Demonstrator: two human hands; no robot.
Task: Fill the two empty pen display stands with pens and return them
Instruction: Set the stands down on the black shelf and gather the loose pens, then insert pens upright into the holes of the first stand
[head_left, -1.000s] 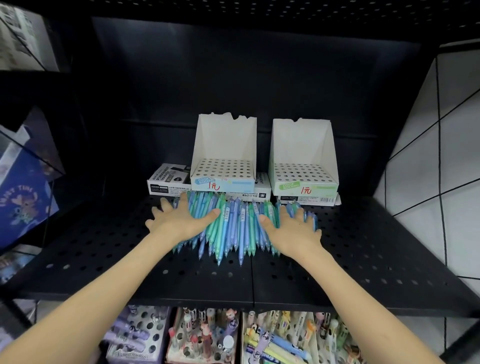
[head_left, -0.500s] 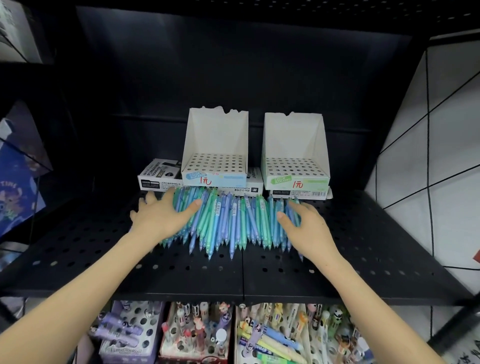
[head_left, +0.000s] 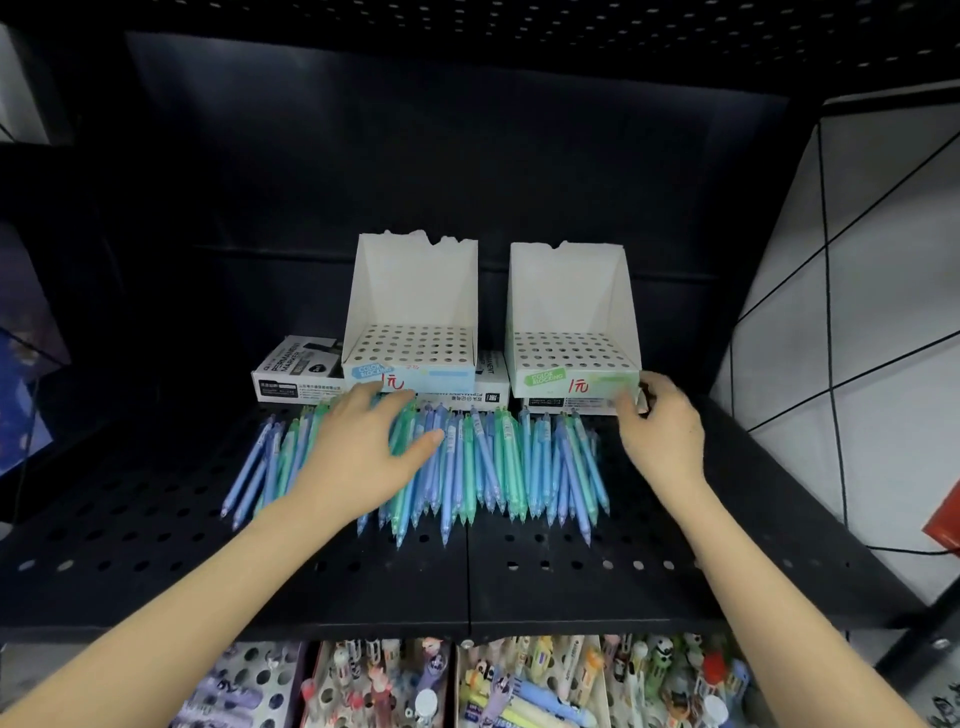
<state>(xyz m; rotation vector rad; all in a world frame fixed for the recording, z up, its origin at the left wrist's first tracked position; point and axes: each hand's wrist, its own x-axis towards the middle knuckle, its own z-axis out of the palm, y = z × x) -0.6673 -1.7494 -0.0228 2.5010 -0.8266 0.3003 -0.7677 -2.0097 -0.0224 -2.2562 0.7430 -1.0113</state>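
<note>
I see a loose spread of slim blue and green plastic pens (head_left: 498, 462) lying side by side on the black perforated metal shelf (head_left: 519, 582), tips toward its front edge, just in front of two empty white cardboard display stands with hole-grid tops. The blue-labelled stand (head_left: 413, 332) sits left of the green-labelled stand (head_left: 571, 338), both near the back of the shelf, propped on flat black-and-white marker boxes (head_left: 296, 371). My left hand (head_left: 363, 457) lies flat and spread, palm down on the left part of the pens, gripping nothing. My right hand (head_left: 662, 434) has its fingers pinched on the green-labelled stand's front right corner. Below the shelf's front edge, trays of novelty character pens (head_left: 519, 686) show.
</note>
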